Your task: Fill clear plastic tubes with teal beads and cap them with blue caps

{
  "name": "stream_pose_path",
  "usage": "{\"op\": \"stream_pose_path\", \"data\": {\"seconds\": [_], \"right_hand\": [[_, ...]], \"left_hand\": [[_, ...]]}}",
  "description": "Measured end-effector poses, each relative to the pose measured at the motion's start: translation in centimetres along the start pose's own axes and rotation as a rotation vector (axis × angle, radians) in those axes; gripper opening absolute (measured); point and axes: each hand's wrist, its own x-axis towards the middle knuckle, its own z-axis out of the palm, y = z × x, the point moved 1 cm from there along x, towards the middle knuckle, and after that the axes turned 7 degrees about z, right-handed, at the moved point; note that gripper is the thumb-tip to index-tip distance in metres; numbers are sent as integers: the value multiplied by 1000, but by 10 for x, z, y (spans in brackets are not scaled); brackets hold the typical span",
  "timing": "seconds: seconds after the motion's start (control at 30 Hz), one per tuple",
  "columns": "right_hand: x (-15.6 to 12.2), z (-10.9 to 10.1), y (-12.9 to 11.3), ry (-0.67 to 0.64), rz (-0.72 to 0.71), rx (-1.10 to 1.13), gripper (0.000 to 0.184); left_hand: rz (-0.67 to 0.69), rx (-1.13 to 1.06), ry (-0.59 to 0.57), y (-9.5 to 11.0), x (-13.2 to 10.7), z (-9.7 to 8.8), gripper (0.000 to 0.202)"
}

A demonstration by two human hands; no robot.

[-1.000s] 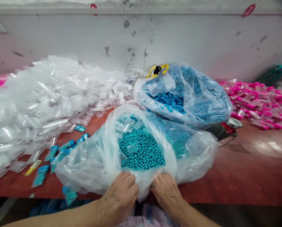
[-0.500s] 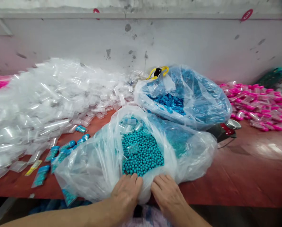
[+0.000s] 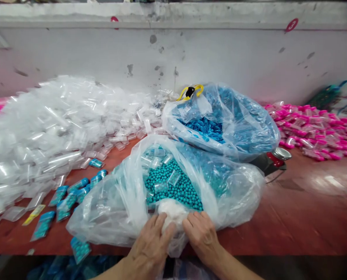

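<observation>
In the head view a clear plastic bag [image 3: 103, 217] lies open at the table's front edge, full of teal beads [image 3: 187, 190]. A few small clear plastic containers [image 3: 161, 187] rest on the beads. My left hand [image 3: 152, 243] grips the near rim of the bag with curled fingers. Close to its right, my right hand [image 3: 201, 235] is closed on the same rim. Bunched white plastic of the rim shows between and above the fingers. Fingertips of both hands are partly hidden in the folds.
Behind lies another bag [image 3: 243, 124] with blue caps [image 3: 205, 128]. A large heap of clear containers [image 3: 59, 120] covers the left. Several teal-filled containers [image 3: 43, 225] lie at front left. Pink-capped containers [image 3: 321, 132] are piled at right, past a dark device with a metal knob [image 3: 282, 153].
The near rim is now bunched up over the front beads, between my hands. My left hand has shifted slightly left and its fingers have moved on the rim. The camera view has shifted a little.
</observation>
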Motion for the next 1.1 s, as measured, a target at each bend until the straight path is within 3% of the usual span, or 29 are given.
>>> {"op": "stream_pose_path", "data": {"seconds": [0.1,0.2,0.27,0.33,0.4,0.53,0.6,0.7,0.83,0.97,1.1], "right_hand": [[-12,7,2,-19,-49,36,42],[-24,14,4,-61,-83,38,38],[-30,14,5,-150,-75,47,30],[-31,6,7,-275,-39,95,16],[-26,-4,8,-416,15,216,4],[-4,-19,2,-622,133,416,17],[9,-23,-5,-593,134,399,19],[23,-23,-8,-410,97,343,6],[24,2,20,-161,143,45,26],[16,32,54,-184,163,-78,35],[23,21,58,-284,220,-61,35]], "left_hand": [[-49,-100,-275,-10,-1,-9,55],[-224,-160,-483,-21,-9,-1,43],[-329,-79,-505,-23,-20,11,39],[-341,37,-479,-18,-33,23,50],[-273,123,-438,-12,-40,28,63],[-9,174,-360,-7,-33,24,73],[35,207,-352,-9,-29,19,74],[2,291,-348,-11,-34,19,75],[-62,227,-426,-11,-43,29,79],[-187,-20,-554,-23,-29,25,75],[-322,-521,-674,-47,-9,-9,73]]}}
